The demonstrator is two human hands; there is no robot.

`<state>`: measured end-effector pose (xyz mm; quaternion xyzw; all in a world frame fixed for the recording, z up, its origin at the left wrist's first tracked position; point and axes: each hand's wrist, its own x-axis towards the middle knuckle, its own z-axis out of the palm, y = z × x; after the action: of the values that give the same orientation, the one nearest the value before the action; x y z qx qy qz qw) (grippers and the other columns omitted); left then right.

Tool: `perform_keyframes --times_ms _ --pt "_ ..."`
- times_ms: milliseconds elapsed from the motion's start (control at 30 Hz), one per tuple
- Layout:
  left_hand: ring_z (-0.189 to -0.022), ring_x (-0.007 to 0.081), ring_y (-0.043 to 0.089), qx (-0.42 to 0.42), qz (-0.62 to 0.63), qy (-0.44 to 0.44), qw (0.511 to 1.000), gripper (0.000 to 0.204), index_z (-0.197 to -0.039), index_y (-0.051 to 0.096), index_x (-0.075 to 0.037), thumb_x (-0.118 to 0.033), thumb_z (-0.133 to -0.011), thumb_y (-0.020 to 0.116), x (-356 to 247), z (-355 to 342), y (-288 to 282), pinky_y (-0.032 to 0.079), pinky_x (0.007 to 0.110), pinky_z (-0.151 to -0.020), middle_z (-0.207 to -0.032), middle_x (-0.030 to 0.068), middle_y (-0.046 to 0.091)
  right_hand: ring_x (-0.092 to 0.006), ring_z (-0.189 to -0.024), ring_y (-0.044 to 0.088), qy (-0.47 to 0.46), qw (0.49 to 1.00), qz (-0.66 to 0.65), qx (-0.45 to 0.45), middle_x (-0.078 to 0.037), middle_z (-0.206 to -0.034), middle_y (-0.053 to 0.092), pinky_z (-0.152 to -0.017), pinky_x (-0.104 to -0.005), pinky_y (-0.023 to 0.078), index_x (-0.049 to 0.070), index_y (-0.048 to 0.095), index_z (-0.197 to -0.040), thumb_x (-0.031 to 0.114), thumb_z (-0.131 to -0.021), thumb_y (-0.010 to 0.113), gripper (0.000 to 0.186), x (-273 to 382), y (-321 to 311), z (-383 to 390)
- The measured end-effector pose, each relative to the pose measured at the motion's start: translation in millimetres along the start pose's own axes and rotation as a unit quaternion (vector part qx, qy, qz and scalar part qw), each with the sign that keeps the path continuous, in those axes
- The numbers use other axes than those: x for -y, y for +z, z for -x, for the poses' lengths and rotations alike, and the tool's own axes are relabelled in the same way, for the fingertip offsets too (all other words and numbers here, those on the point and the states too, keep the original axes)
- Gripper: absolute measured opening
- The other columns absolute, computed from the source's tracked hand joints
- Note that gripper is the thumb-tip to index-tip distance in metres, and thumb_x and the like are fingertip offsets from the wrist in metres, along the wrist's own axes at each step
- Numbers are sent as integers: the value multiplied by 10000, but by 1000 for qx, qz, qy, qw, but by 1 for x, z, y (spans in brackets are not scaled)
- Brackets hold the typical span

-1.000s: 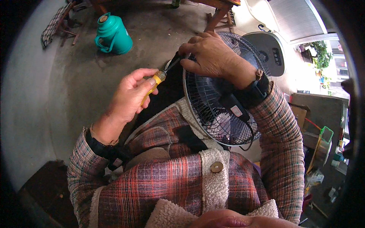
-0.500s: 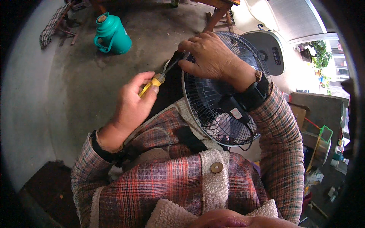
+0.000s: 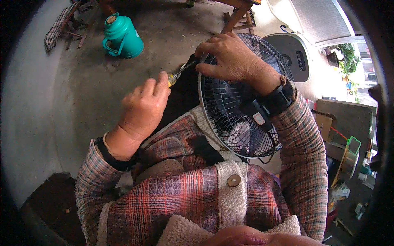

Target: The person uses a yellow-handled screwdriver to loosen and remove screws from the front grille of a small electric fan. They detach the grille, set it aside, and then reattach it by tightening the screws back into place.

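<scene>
A round electric fan [image 3: 218, 120] with a dark wire guard and pale rim lies tilted across my lap. My right hand [image 3: 234, 59] reaches over it, thumb and fingers curled around the far left part of the rim. My left hand [image 3: 143, 102] is closed on a yellow-handled screwdriver [image 3: 174, 78], and its back now covers most of the handle. The screwdriver's shaft points up and right toward the rim beside my right fingertips. Where the tip meets the fan is too dark to make out.
A green jug-shaped flask [image 3: 123, 39] stands on the concrete floor ahead to the left. Beyond the fan lies its grey base [image 3: 293, 57] with buttons. A wooden table [image 3: 236, 16] stands at the far edge. At the right are a cardboard box [image 3: 323, 125] and clutter.
My left hand has rolled over on the screwdriver, turning its back upward and hiding the handle. My right hand stays on the rim, and the fan has barely shifted.
</scene>
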<state>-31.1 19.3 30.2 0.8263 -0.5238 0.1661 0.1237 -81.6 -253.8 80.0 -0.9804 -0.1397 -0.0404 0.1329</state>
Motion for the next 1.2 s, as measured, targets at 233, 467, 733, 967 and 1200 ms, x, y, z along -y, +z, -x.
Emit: perform_keyframes --times_ms 233,467,733,967,1200 --pt "-692 101 622 36 522 -245 816 366 -1211 615 -21 -167 -889 711 -5 -1 2 510 275 -578 -910 53 658 -354 -914 675 11 1000 25 1 -195 -1028 688 -836 -443 540 47 734 -1036 356 -829 668 378 2 1 2" --pt "-606 62 529 188 747 -393 502 308 -1204 591 -24 -230 -976 605 17 7 -14 394 204 -481 -918 71 655 -352 -933 655 26 999 20 -11 -186 -1047 654 -839 -443 525 77 744 -1038 364 -830 673 362 7 3 1" --pt "-781 297 667 -30 42 7 999 364 -1203 604 -30 -151 -873 700 -1 5 6 544 415 -652 -936 158 649 -348 -911 637 22 999 33 -29 -187 -1011 629 -803 -452 516 78 745 -1040 363 -834 666 360 1 4 4" --pt "-537 58 514 84 760 -441 469 347 -1187 605 -20 -309 -996 575 8 5 4 356 176 -419 -899 78 647 -348 -901 637 2 999 15 -43 -187 -1009 631 -798 -452 521 81 749 -1039 322 -821 650 340 0 5 3" --pt "-673 154 608 56 502 -182 844 321 -1240 608 -21 -141 -942 622 2 -3 10 509 290 -567 -890 88 659 -351 -959 634 24 1000 3 -18 -181 -1019 626 -863 -448 512 84 744 -1055 304 -795 651 353 -3 6 4"
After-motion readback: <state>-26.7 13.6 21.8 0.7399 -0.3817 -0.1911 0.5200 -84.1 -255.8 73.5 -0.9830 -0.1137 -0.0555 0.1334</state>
